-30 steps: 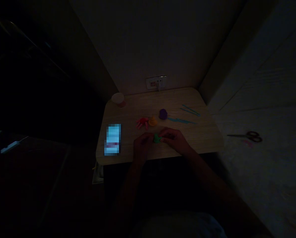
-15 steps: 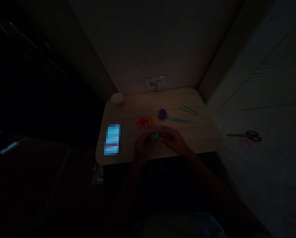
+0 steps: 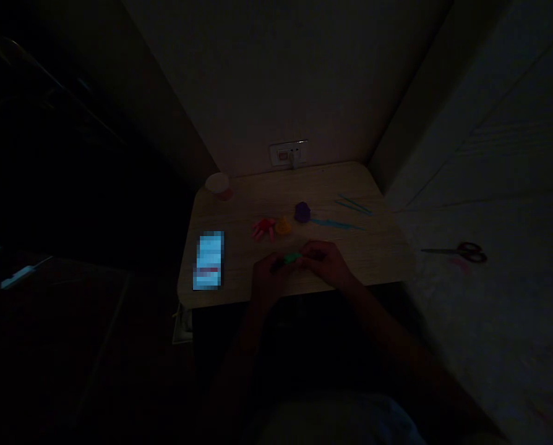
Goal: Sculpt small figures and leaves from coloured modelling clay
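Head view: in near darkness, my left hand (image 3: 268,281) and right hand (image 3: 326,262) meet over the front part of a pale wooden bench (image 3: 369,253), a small green piece (image 3: 292,256) between them. The fingers of both are narrowed on it, the left at one side, the right pinching the opposite end; in this gloom I cannot tell whether its underside touches the wood. The grip is my chief worry: the piece looks soft, and too firm a squeeze from both sides could flatten it, while an uneven tug could tear it. Should the fingers slip, it could fall and land misshapen. Just beyond sit a red piece (image 3: 265,226) with pink prongs, an orange piece (image 3: 283,226) beside it and a purple lump (image 3: 302,212); a knuckle pushed too far forward could dent them or press them together. Thin blue strips (image 3: 336,224) trail to the right of the purple lump, where a careless sweep of the right hand could scatter them. A lit phone (image 3: 209,259), left of the left hand, throws little light on the fingers, so a misjudged pinch could go unnoticed.
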`<state>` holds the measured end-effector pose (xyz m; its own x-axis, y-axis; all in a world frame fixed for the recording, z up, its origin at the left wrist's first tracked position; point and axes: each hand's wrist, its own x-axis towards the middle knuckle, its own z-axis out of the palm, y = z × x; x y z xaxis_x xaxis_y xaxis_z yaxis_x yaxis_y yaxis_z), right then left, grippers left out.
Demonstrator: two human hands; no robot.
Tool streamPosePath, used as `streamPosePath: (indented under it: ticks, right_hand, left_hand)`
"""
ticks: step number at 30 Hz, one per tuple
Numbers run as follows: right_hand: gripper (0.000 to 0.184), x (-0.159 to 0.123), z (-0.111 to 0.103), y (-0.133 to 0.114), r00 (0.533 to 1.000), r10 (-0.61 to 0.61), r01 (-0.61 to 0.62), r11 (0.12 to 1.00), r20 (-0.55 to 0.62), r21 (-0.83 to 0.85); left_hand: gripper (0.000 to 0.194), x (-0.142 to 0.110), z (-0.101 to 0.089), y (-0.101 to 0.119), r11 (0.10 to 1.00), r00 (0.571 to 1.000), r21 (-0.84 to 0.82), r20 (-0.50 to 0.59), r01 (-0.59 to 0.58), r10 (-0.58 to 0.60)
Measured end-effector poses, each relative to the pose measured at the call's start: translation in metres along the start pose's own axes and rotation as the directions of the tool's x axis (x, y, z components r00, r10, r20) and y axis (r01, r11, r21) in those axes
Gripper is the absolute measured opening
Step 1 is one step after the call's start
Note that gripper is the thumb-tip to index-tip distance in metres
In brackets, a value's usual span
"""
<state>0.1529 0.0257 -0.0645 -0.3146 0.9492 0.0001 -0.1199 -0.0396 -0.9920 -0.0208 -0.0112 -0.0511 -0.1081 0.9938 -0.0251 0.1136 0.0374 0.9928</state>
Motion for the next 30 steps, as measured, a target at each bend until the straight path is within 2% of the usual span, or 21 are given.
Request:
streamPosePath:
  ticks: [6,10,12,17,19,24,30]
  right_hand:
    - [0.035,0.0008,0.0001,-0.0029,1.0,-0.011,0.009,0.998,0.023,0.061]
    - [0.046,0.0019,0.0004,-0.003,0.997,-0.047,0.042,0.996,0.061,0.079]
    - [0.041,0.0019,0.0003,-0.0019,0.996,-0.045,0.041,0.998,0.075,0.054]
    - [0.029,0.0017,-0.001,-0.0023,0.992,-0.12,0.121,0.992,0.038,-0.023]
    - [0.03,0.0019,-0.0014,-0.0033,0.991,-0.126,0.127,0.991,0.04,-0.039]
    - [0.031,0.0024,0.0005,-0.0017,0.998,-0.055,0.055,0.998,0.01,-0.033]
    - [0.03,0.0029,0.0023,0.0014,0.989,-0.145,0.142,0.987,-0.031,-0.078]
  left_hand:
    - [0.021,0.0045,-0.0004,-0.0038,0.999,1.0,-0.036,0.013,0.015,-0.015]
    - [0.032,0.0074,-0.0015,-0.0034,0.988,1.0,-0.154,-0.001,-0.021,0.021]
    - [0.034,0.0077,-0.0035,-0.0029,0.981,1.0,-0.191,-0.009,-0.025,0.023]
    - [0.03,0.007,-0.0063,-0.0029,0.986,0.999,-0.168,-0.037,-0.016,0.01]
    - [0.029,0.0066,-0.0056,-0.0028,0.986,0.999,-0.162,-0.044,-0.024,0.017]
    - [0.029,0.0048,-0.0024,-0.0008,0.987,0.999,-0.157,-0.035,-0.036,0.031]
    - [0.033,0.0045,0.0018,-0.0017,0.992,0.997,-0.124,-0.071,0.019,-0.028]
